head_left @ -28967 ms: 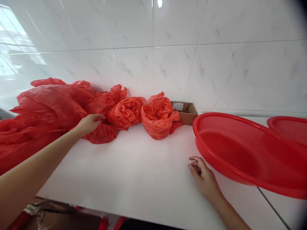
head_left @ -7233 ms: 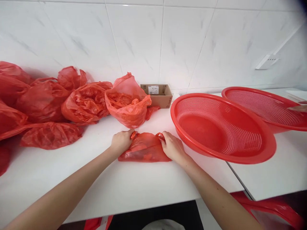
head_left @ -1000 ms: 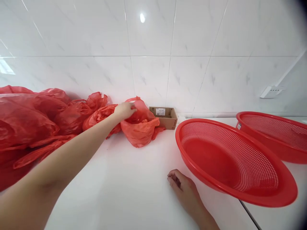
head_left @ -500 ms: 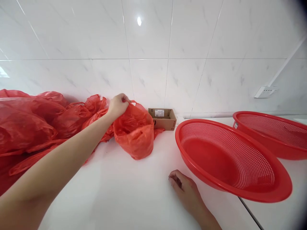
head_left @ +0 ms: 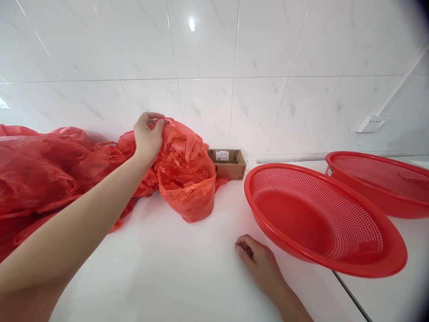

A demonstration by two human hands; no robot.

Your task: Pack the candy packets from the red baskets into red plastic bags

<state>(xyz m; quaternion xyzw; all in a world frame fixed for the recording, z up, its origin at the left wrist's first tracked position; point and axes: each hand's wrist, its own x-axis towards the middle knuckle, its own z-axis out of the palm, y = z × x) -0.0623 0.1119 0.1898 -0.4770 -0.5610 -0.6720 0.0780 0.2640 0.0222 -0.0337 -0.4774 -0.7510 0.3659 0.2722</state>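
My left hand (head_left: 150,134) pinches the upper edge of a thin red plastic bag (head_left: 187,199) and holds that side raised. The bag's lower part stands on the white table, its mouth folded out and crumpled film inside it. On the tabletop rests my right hand (head_left: 256,257), fingers curled in loosely towards the thumb, with nothing seen in them. It lies near the left side of a red plastic colander (head_left: 295,223), not touching it. Behind my left forearm spreads a heap of red plastic bags (head_left: 40,170).
A small open cardboard box (head_left: 231,171) stands against the tiled wall behind the red bag. Further right is a second red colander (head_left: 372,194). A white socket (head_left: 371,124) is fixed to the wall. A dark seam (head_left: 350,295) crosses the white table (head_left: 174,273).
My left hand has moved up and to the left, pulling the bag's edge higher so more crumpled film shows. My right hand stays in place.
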